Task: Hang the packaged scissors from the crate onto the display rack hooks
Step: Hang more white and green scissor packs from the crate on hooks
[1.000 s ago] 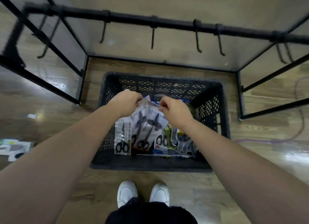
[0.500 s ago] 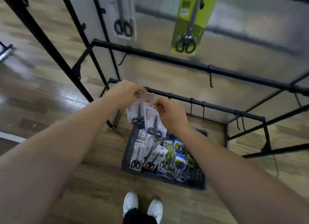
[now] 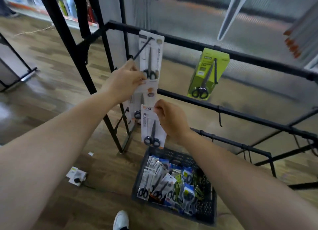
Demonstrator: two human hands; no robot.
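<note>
1. Wooden floor [image 3: 51,75] runs under a black display rack [image 3: 240,113] backed by a ribbed panel.
2. Directly above the crate [image 3: 207,210], the right hand [image 3: 172,121] has its grip pinched on the top edge of a white scissors pack [image 3: 152,126], which hangs upright.
3. Higher above the crate, slightly left, the left hand [image 3: 125,82] has its grip closed on a second white pack [image 3: 148,92], just below a hung white pack [image 3: 151,57].
4. Up and right of the crate, a green pack [image 3: 206,73] hangs on a hook.
5. Inside the crate lie many packaged scissors [image 3: 161,183]; left of the crate, loose packs [image 3: 76,175] lie on the floor.
</note>
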